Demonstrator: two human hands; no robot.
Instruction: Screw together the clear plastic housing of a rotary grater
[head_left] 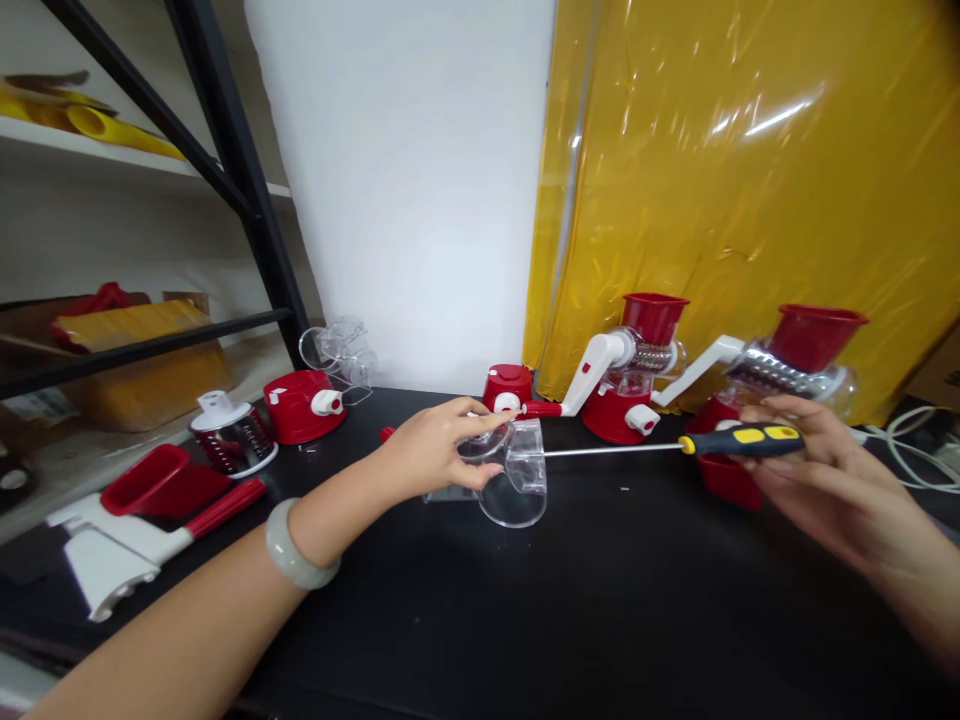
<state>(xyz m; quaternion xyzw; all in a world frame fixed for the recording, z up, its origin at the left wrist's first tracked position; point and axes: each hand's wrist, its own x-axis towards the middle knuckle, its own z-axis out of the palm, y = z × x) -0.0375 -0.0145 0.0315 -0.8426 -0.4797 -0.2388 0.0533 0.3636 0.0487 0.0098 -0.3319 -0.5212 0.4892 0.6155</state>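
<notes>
My left hand (442,445), with a pale bangle on its wrist, grips a clear plastic grater housing (517,490) just above the black table. In my right hand (832,465) is a screwdriver (739,441) with a black and yellow handle, held level. Its long shaft points left, and the tip meets or lies very near the right side of the housing; the exact contact is too small to tell. Behind the housing stands a red base (508,383) with a white knob. My fingers hide part of the housing.
Two rotary graters (634,375) (787,365) with red hoppers stand at the right rear. Leftward are another red base (302,405), a clear housing (341,350), a drum grater (234,438), a red hopper (161,482) and a white-red handle piece (124,550). White cables (915,440) lie far right.
</notes>
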